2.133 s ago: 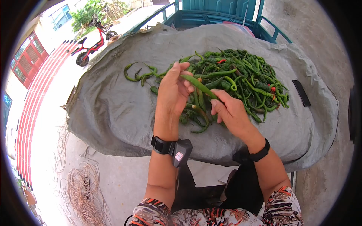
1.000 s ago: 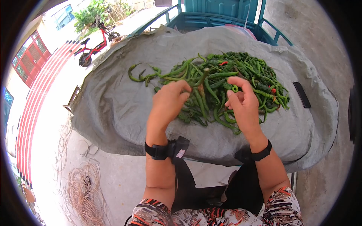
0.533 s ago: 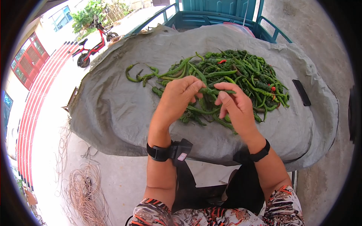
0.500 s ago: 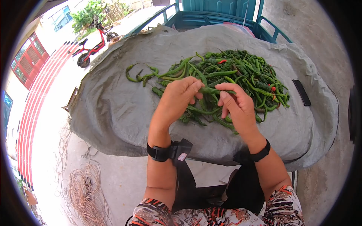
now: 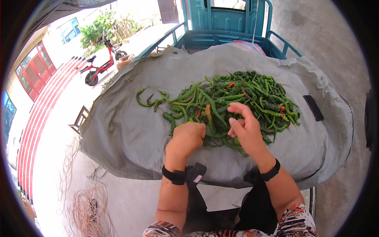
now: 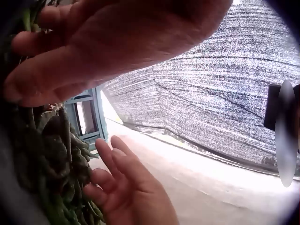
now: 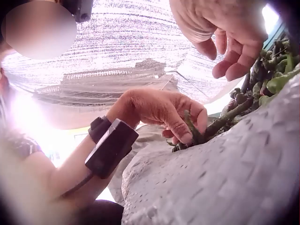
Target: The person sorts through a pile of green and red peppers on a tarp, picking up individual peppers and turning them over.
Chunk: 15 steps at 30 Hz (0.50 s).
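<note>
A heap of long green peppers (image 5: pixel 252 98), with a few red ones, lies on a grey sheet (image 5: pixel 126 138). My left hand (image 5: pixel 185 140) is low at the near left side of the heap, knuckles up. From the right wrist view, its thumb and fingers pinch a green pepper (image 7: pixel 191 127) close over the sheet; the head view hides this behind the hand. My right hand (image 5: pixel 249 132) hovers over the near middle of the heap, fingers loosely bent and holding nothing. A yellowish-brown pepper (image 5: pixel 209 113) lies between the hands.
A black phone (image 5: pixel 313 108) lies on the sheet to the right. Several peppers (image 5: pixel 152 98) are spread at the heap's left. Behind is a teal cart bed (image 5: pixel 225 37). A red scooter (image 5: pixel 103 65) and a coil of cord (image 5: pixel 89 213) are off to the left.
Half a second ago both hands were together at a green pepper above the heap. My left hand has since dropped toward me to the sheet, and the right is apart from it. The head view tilts up.
</note>
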Each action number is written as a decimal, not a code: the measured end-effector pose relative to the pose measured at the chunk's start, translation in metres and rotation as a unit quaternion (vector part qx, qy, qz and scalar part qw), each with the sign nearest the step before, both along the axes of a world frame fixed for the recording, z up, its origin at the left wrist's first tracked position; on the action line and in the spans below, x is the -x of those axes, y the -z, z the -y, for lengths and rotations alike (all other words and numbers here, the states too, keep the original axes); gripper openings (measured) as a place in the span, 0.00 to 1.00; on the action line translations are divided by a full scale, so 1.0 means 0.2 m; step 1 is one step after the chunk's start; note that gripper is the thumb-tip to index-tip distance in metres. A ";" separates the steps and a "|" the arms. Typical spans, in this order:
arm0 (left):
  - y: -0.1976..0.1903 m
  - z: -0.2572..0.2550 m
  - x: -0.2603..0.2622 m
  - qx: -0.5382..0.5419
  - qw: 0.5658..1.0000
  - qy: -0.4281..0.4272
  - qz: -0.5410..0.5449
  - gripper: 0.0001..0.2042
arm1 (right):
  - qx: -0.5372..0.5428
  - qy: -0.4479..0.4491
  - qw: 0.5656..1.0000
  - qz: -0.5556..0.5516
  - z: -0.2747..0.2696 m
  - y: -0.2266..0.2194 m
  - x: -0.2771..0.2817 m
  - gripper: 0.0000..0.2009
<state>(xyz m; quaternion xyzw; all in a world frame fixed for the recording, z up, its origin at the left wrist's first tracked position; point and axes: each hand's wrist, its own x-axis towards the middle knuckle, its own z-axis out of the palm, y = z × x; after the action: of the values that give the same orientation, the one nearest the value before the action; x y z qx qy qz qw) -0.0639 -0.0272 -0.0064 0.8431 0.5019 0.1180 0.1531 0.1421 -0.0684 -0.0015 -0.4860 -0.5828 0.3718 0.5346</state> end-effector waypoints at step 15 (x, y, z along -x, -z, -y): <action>-0.19 0.04 -0.04 0.133 0.909 0.055 0.391 0.07 | -0.021 -0.056 0.998 0.008 0.04 0.00 0.04 0.13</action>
<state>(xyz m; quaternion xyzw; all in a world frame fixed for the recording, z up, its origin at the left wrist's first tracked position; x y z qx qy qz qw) -0.0561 -0.0344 0.0317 0.7274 0.3662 0.3615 0.4539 0.1331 -0.0761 -0.0009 -0.4442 -0.6213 0.3851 0.5181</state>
